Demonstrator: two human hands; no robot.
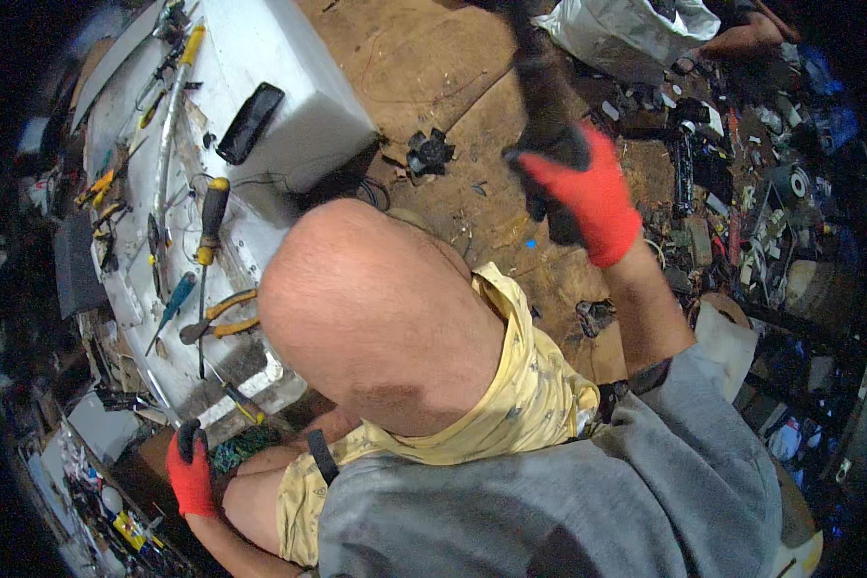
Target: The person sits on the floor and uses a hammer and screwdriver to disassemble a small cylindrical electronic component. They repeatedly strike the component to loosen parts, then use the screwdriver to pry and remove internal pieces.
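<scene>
My right hand [599, 197], in a red glove with dark fingers, is closed around a long dark object [541, 82] over the brown floor. Motion blur hides what kind of object it is. My left hand [193, 472], gloved the same way, is beside the near corner of a white work surface [231, 380]. Its dark fingertips are curled together, and whatever they hold is hidden. Nearest to it on that surface are pliers with yellow handles [229, 316], a teal-handled screwdriver [175, 297] and a yellow-and-black screwdriver [212, 222].
My bare knee [356, 299] rises between the hands. A black oblong case [251, 122] rests on the white block. On the brown floor [414, 58] lies a black finned part [429, 152]. Mixed scrap [703, 231] covers the right, below a white sack [626, 39] and another person's arm [747, 39].
</scene>
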